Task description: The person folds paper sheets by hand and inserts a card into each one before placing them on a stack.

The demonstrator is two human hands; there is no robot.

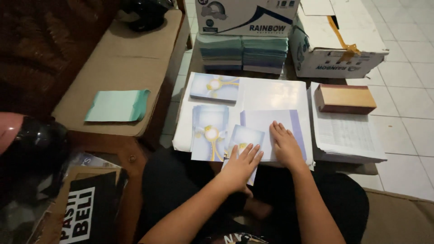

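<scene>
Blue card with gold motif (pixel 244 138) lies at the near edge of the white sheet stack (pixel 271 95), long axis running away from the person. Left hand (pixel 239 167) rests flat on it, fingers released. Right hand (pixel 285 147) lies flat just beside, on the lavender-edged sheet (pixel 266 122), grasping nothing.

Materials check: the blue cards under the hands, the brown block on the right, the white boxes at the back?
Blue cards: printed paper or thin card, slightly glossy by the sheen, flat under the left hand and right hand. Brown block: likely a paper-wrapped ream, matte; contents hidden. White boxes: printed cardboard, with folded flaps and tape.
</scene>
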